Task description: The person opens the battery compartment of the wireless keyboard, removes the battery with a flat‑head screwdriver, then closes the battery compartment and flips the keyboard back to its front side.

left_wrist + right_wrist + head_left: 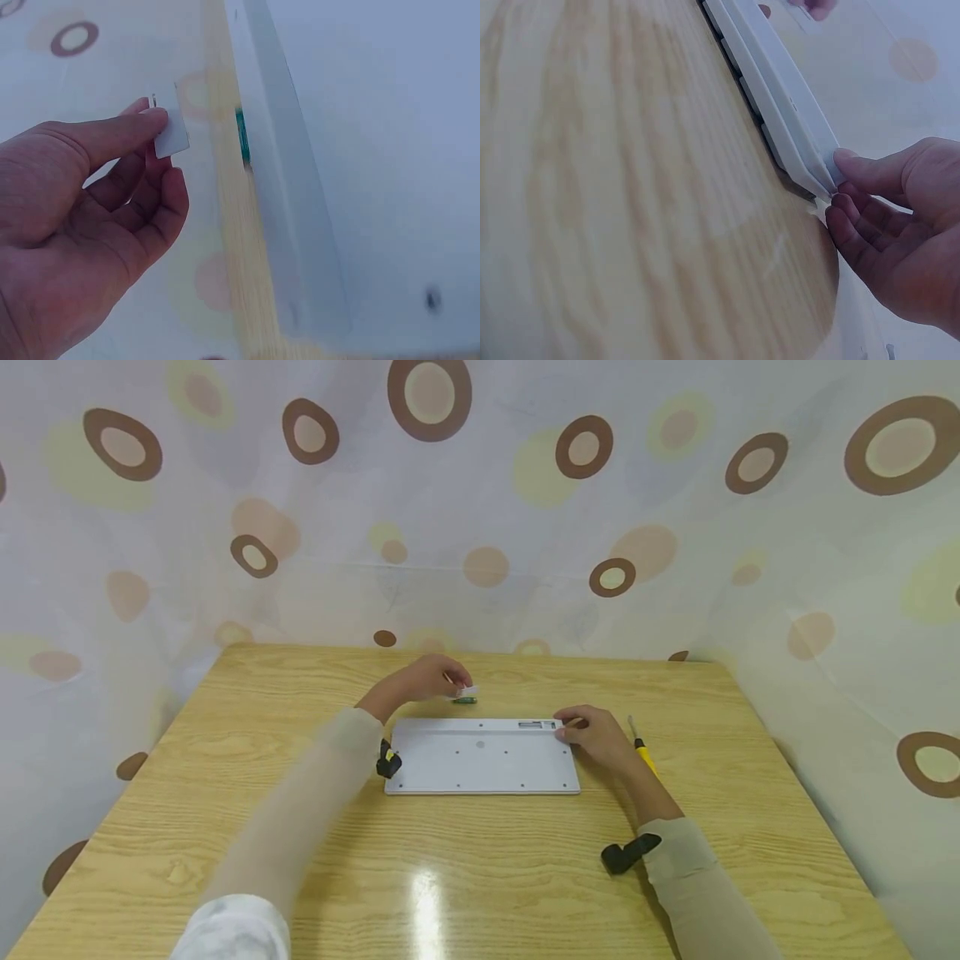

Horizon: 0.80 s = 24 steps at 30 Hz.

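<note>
A white keyboard lies face down on the wooden table, screw holes dotting its back. Near its far right corner is an uncovered battery compartment. Between thumb and fingers my left hand pinches a small flat white cover, held up beyond the keyboard's far edge. Just below that hand, a green battery rests on the table. My right hand grips the keyboard's far right corner, thumb on the back and fingers underneath; the right wrist view shows keys along the underside.
To the right of the keyboard lies a screwdriver with a yellow and black handle, partly hidden by the right forearm. A patterned curtain hangs behind the table and along its sides.
</note>
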Each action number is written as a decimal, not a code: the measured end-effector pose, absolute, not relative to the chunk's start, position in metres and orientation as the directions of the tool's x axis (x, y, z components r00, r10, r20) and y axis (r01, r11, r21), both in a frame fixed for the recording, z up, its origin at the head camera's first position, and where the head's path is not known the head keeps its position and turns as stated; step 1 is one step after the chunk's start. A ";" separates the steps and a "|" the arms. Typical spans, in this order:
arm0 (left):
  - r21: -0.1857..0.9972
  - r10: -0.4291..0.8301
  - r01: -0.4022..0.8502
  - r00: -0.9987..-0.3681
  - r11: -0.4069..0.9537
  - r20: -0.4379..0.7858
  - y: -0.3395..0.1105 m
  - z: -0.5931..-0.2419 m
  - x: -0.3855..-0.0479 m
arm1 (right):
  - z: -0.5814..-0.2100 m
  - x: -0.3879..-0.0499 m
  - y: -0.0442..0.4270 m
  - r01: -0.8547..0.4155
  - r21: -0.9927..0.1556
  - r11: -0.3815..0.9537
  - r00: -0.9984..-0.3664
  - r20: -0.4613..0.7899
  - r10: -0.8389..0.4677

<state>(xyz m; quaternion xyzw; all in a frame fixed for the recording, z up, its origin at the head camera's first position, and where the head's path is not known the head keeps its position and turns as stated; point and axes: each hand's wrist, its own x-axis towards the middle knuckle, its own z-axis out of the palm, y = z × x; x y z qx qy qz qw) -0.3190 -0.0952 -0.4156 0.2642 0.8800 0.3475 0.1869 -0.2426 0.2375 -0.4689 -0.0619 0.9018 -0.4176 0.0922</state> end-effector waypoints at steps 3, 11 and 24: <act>0.715 0.616 0.345 -0.773 0.608 -0.150 -0.076 -0.415 -0.318 | -0.469 -0.243 0.237 -0.038 -0.764 0.644 -0.975 -0.111 -0.190; 0.681 0.682 0.430 -0.718 0.592 -0.140 -0.030 -0.418 -0.316 | -0.471 -0.246 0.237 -0.032 -0.766 0.642 -0.976 -0.116 -0.186; 0.638 0.741 0.509 -0.655 0.577 -0.147 0.013 -0.429 -0.312 | -0.473 -0.247 0.237 -0.037 -0.755 0.655 -0.977 -0.111 -0.183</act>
